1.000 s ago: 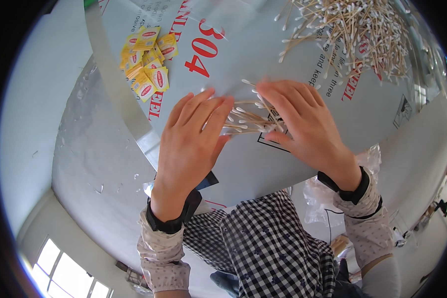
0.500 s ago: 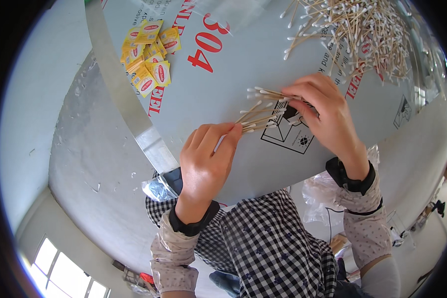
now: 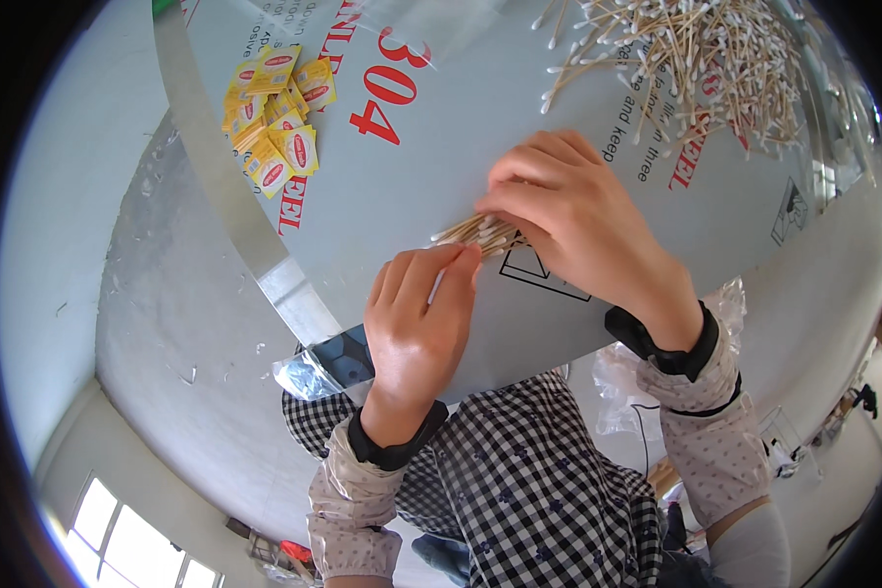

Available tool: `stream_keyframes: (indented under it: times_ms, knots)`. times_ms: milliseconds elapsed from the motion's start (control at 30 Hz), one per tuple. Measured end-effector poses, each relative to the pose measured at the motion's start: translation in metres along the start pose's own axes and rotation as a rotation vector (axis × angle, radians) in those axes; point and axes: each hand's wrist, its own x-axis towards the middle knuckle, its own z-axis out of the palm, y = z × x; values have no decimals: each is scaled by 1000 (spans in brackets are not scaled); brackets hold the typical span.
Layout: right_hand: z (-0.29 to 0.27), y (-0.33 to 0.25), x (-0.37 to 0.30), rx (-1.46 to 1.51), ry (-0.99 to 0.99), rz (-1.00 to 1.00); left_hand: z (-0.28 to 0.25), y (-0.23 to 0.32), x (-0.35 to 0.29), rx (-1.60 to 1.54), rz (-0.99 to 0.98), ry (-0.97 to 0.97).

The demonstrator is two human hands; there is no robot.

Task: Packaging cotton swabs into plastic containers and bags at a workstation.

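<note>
A small bunch of cotton swabs (image 3: 482, 231) with thin wooden sticks and white tips lies between my two hands, over the grey tabletop (image 3: 412, 181). My left hand (image 3: 419, 309) pinches the near side of the bunch between thumb and fingertips. From the far right, my right hand (image 3: 576, 220) has its curled fingers closed on the bunch's other end, and the back of that hand hides some of the tips. A large loose heap of cotton swabs (image 3: 715, 69) spreads at the far right of the table, beyond my right hand.
Yellow-and-white printed paper slips (image 3: 282, 118) are piled at the far left. A metal strip (image 3: 235, 211) runs along the table's left edge. Clear plastic film (image 3: 309, 377) hangs at the near left corner, and more clear plastic (image 3: 622, 387) lies below the near right edge.
My right hand has moved left and nearer, bringing its swabs together with those in my left hand. Two separate fanned groups are now one tighter bunch. The view has shifted slightly.
</note>
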Motion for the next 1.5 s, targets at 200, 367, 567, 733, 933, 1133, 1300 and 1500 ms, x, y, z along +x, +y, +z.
stream_keyframes:
  times_ms: [200,367,567,733,933,1133,1300,1500]
  knots:
    - [-27,-1,-27,81,139,144,0,9,-12,41,-141,-22]
    - [-39,1,-50,-47,152,283,24,30,-3,126,-118,-170]
    - [-29,3,-62,-77,160,305,47,33,-5,331,-178,-227]
    - [-32,8,-66,-125,160,282,44,19,15,335,-177,-194]
    - [-41,20,-61,-269,209,322,49,35,-11,371,-184,-244]
    - [-25,36,-19,-315,253,211,47,46,-15,339,-195,-279]
    - [-14,30,8,-293,195,72,48,44,-15,286,-224,-222]
    - [1,11,10,-244,85,8,43,40,-21,66,-246,-156]
